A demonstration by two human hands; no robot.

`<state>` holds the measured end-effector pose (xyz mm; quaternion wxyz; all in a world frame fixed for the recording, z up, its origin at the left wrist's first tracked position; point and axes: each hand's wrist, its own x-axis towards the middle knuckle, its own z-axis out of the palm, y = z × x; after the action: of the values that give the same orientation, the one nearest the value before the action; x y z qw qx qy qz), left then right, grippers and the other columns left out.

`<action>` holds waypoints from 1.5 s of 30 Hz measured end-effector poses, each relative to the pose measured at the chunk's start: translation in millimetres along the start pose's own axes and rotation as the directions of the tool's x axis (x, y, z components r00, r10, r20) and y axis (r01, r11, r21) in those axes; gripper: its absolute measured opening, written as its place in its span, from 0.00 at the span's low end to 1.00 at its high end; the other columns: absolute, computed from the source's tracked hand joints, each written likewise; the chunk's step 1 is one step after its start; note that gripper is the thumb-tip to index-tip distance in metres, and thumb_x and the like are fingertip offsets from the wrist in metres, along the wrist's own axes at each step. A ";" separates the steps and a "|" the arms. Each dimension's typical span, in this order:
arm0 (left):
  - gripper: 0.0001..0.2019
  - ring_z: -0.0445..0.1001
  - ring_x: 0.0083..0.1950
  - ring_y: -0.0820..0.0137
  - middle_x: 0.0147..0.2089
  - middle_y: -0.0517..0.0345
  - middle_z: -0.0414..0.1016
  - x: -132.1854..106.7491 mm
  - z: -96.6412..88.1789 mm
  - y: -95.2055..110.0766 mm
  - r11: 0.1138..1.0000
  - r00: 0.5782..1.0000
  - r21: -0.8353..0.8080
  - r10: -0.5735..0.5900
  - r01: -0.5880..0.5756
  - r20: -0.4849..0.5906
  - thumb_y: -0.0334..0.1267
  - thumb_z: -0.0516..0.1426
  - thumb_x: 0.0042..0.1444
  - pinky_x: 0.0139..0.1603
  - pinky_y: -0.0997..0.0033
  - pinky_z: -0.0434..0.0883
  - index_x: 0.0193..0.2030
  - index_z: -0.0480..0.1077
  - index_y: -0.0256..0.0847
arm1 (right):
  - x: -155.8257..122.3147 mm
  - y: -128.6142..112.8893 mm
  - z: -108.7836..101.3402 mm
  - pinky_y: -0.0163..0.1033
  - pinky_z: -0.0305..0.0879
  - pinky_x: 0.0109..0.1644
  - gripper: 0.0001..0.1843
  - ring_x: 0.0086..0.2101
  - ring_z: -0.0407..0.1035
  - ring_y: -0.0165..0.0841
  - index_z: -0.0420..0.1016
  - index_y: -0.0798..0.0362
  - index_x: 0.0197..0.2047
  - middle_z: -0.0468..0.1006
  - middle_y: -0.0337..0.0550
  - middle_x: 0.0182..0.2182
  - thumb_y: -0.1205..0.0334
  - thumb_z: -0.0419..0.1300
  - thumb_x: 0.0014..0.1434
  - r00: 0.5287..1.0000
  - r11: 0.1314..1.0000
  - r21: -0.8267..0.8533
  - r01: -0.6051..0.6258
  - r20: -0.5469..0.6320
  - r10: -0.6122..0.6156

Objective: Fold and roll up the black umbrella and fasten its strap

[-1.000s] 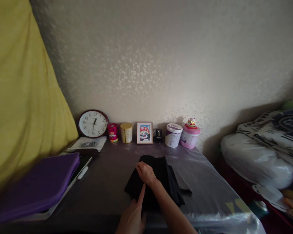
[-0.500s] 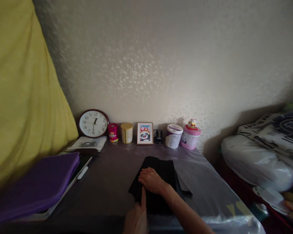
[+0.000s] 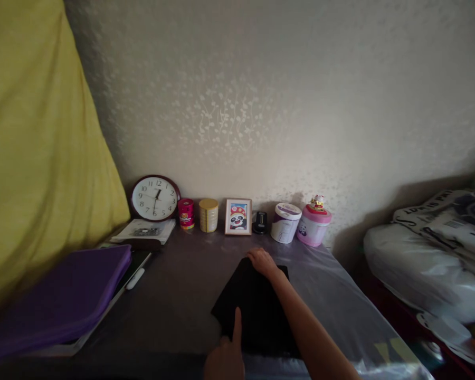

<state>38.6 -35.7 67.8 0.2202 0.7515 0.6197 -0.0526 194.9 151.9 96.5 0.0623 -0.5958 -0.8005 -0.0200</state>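
Observation:
A folded black cloth [image 3: 241,295] lies on the table near its front edge; its exact kind does not show. My right hand [image 3: 262,261] rests at the cloth's far edge, palm down, with the fingers reaching over that edge. The right forearm crosses above the cloth's right side and hides part of it. Lower down, my left hand [image 3: 227,351] is at the near left part of the cloth. Its index finger is stretched out over the fabric, while the other fingers are curled and partly hidden.
Along the wall stand a clock [image 3: 155,198], a pink tin [image 3: 186,214], a yellow-lidded can [image 3: 208,215], a framed panda picture [image 3: 238,217] and two tubs [image 3: 285,224]. Purple folded fabric [image 3: 63,295] lies left by a yellow curtain [image 3: 43,132]. Bagged bedding [image 3: 419,269] is right.
My right hand has slid away from me, from the middle of the cloth to its far edge. The left hand stays near the same place. The view has shifted slightly.

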 end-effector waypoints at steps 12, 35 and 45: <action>0.39 0.75 0.39 0.64 0.42 0.48 0.74 9.8 12.9 -2.6 0.999 0.998 -0.006 -0.033 0.033 -0.046 0.25 0.46 0.52 0.33 0.70 0.65 0.65 0.27 0.48 | 11.2 0.0 -13.7 0.35 0.61 0.46 0.13 0.44 0.69 0.34 0.77 0.50 0.42 0.77 0.45 0.41 0.61 0.53 0.58 0.997 1.000 -0.013 0.001 0.071 0.000; 0.42 0.75 0.36 0.64 0.40 0.50 0.73 13.2 22.0 -1.4 0.998 0.995 0.004 -0.064 0.065 -0.078 0.25 0.50 0.51 0.30 0.71 0.64 0.64 0.26 0.52 | 28.0 1.5 -20.7 0.36 0.61 0.41 0.12 0.41 0.71 0.37 0.77 0.52 0.39 0.78 0.47 0.39 0.62 0.53 0.55 0.978 1.000 0.016 0.008 0.207 -0.011; 0.42 0.76 0.36 0.64 0.41 0.49 0.73 12.2 20.8 -3.2 0.999 0.997 -0.002 -0.041 0.041 -0.066 0.24 0.49 0.50 0.29 0.72 0.62 0.64 0.26 0.52 | 32.9 1.8 -21.9 0.33 0.61 0.35 0.13 0.35 0.72 0.35 0.79 0.53 0.37 0.80 0.45 0.35 0.58 0.57 0.52 0.966 0.993 0.120 -0.022 0.258 -0.009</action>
<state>42.4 -32.4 43.9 0.1987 0.7399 0.6419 -0.0317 189.0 181.5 122.2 -0.0061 -0.5910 -0.7996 0.1067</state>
